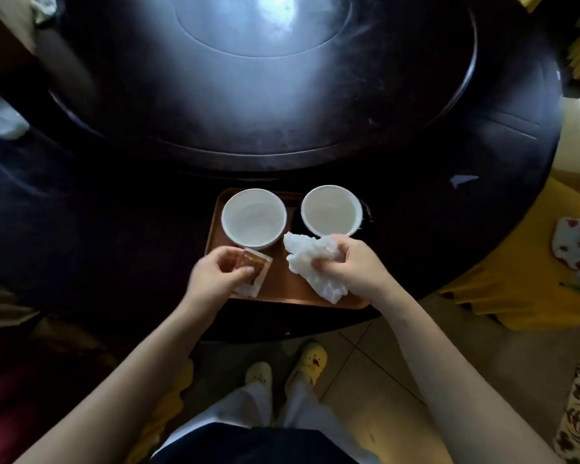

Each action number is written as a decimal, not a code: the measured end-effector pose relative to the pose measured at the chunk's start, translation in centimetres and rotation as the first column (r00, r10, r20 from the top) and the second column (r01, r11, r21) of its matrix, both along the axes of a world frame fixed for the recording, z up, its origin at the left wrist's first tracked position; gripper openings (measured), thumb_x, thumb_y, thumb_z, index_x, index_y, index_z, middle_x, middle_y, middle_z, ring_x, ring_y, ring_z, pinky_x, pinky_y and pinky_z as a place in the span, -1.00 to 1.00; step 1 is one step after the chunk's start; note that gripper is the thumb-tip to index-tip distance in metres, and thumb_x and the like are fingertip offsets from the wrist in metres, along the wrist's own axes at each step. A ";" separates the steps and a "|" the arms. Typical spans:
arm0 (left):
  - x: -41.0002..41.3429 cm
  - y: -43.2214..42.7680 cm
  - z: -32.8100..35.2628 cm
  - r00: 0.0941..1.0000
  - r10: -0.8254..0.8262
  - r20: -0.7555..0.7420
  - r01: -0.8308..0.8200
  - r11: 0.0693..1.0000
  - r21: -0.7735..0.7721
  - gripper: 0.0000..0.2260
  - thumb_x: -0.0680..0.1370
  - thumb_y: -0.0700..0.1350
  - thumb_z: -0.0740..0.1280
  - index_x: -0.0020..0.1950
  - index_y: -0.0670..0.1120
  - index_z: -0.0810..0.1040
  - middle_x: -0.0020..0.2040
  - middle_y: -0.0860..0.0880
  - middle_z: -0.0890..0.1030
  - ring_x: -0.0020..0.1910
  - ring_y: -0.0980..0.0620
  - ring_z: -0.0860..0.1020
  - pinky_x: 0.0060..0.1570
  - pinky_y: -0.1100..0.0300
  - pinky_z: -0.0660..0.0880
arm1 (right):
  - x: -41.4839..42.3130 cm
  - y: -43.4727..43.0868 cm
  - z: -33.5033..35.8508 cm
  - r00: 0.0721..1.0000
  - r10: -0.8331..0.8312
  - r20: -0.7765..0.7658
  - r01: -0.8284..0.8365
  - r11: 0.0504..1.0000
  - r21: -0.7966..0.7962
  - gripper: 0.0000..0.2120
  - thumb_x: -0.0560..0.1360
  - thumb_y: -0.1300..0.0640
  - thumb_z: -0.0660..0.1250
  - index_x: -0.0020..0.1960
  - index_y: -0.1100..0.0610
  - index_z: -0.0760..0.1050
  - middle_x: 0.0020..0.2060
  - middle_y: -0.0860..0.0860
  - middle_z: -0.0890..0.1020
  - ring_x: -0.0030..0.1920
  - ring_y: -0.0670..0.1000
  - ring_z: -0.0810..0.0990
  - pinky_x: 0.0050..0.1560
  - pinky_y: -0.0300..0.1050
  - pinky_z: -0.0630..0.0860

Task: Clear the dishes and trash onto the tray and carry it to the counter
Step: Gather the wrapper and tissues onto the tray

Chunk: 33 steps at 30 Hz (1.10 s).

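Note:
A brown tray (278,291) lies at the near edge of the dark round table. Two white bowls stand on its far half, the left bowl (253,217) and the right bowl (330,211), both looking empty. My left hand (216,274) pinches a small clear plastic wrapper (253,272) over the tray's near left part. My right hand (354,266) is closed on a crumpled white napkin (310,266), which hangs over the tray's right part, just in front of the right bowl.
The dark round table (466,229) carries a large raised turntable (265,78) behind the tray. A small white scrap (462,180) lies on the table to the right. Yellow-covered chairs (529,289) stand right. My feet in yellow slippers (308,361) stand on tiled floor.

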<state>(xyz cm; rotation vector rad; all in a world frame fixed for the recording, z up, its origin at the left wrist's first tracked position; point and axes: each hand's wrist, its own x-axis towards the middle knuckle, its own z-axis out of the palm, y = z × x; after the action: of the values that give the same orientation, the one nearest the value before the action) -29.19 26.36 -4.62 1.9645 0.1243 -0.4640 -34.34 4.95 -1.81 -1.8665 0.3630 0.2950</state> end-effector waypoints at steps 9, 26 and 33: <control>0.8 1.1 -4.0 0.989 0.080 -0.126 -0.060 0.986 0.159 -0.76 0.45 -0.15 0.36 0.11 -0.11 0.53 -0.03 -0.04 0.60 -0.05 0.01 0.56 -0.11 0.18 0.43 | 2.4 5.4 -3.9 0.977 0.170 -0.124 -0.196 0.951 -0.241 -0.85 0.42 0.17 0.28 -0.04 0.21 0.51 -0.17 0.08 0.62 -0.08 0.08 0.59 -0.13 -0.10 0.48; 0.8 2.6 -5.5 0.955 -0.224 0.196 0.122 0.895 0.430 -0.69 0.46 -0.23 0.32 0.21 -0.17 0.49 0.12 -0.15 0.54 0.14 -0.09 0.47 0.06 0.26 0.32 | 0.2 7.3 -7.4 0.968 0.019 0.249 0.163 0.706 -0.689 -0.83 0.41 0.32 0.33 -0.03 0.27 0.40 -0.06 0.22 0.47 -0.11 0.19 0.50 -0.16 0.09 0.55; -0.2 3.4 -6.8 0.854 -0.422 0.304 0.175 0.784 0.596 -0.56 0.51 -0.16 0.26 0.39 -0.17 0.33 0.41 -0.15 0.39 0.46 -0.09 0.24 0.48 0.07 0.01 | -0.8 6.7 -8.6 0.951 0.063 0.303 0.152 0.757 -0.635 -0.59 0.43 0.22 0.37 0.22 0.25 0.33 0.12 0.23 0.43 0.03 0.14 0.53 0.03 -0.02 0.59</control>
<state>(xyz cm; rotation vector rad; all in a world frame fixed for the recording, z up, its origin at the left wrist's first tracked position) -29.36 29.73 -11.38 2.6351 -0.3972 -0.1995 -35.14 11.68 -10.37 -2.5485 0.3155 -0.1998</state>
